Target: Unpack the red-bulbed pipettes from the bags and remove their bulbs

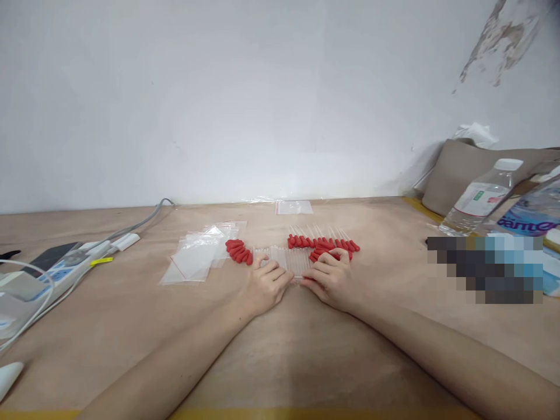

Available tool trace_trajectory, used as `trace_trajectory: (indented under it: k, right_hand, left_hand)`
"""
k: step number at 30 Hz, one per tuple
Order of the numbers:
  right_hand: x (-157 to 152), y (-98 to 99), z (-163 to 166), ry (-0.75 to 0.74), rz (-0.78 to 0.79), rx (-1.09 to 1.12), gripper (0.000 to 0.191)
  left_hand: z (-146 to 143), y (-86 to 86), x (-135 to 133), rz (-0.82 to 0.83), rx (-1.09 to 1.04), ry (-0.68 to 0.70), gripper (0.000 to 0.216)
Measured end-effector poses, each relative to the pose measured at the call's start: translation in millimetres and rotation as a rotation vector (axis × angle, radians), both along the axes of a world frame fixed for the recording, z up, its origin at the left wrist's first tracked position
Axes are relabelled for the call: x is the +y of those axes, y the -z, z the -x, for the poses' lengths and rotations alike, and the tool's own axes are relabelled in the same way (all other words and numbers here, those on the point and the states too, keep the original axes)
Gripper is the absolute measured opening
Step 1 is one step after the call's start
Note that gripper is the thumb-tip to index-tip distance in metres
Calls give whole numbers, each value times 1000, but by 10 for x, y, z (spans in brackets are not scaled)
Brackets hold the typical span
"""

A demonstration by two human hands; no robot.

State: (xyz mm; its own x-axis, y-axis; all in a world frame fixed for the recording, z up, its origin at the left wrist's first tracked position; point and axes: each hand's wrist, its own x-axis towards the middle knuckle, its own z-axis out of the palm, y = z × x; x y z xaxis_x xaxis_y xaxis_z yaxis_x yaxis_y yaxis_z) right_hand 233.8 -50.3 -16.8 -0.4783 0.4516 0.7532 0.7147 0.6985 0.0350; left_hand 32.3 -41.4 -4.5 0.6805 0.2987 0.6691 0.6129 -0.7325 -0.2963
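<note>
Thin clear tubes (289,259) lie side by side on the table between my hands. My left hand (269,284) is closed, with its fingers curled over the left and near part of the row. My right hand (330,281) is closed too, with thumb and fingertips at the near right end of the tubes; what exactly it grips is partly hidden. Red rubber bulbs (239,251) lie in a curved cluster just left of the tubes. More red bulbs (318,252) show behind my right hand. Beyond them, droppers (326,241) with red bulbs lie in a row, clear stems pointing away.
Clear zip bags (192,259) overlap to the left, and another bag (294,207) lies near the wall. A power strip (65,271) with cables sits far left. At right stand a water bottle (481,195) and a grey-brown bag (450,175), near a blurred-out patch.
</note>
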Motion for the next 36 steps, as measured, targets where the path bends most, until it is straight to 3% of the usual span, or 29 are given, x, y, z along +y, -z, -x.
trace_trajectory:
  k: [17, 23, 26, 30, 36]
  right_hand:
    - [-66, 56, -82, 103, -249, -82, 10]
    - [-96, -24, -103, 74, -397, -83, 9]
    - [-100, -79, -168, 80, -395, -62, 10]
    - [-9, -170, -346, 171, -210, 99, 7]
    - [318, -381, -632, 258, 446, 491, 24]
  left_hand:
    - [6, -37, -38, 77, 5, 6, 19]
    - [-2, -18, -28, 58, -11, 16, 19]
    - [44, -9, 3, 73, -44, -2, 22]
    - [116, 11, 78, 171, -155, -118, 25]
    - [3, 46, 177, 308, -257, -144, 37]
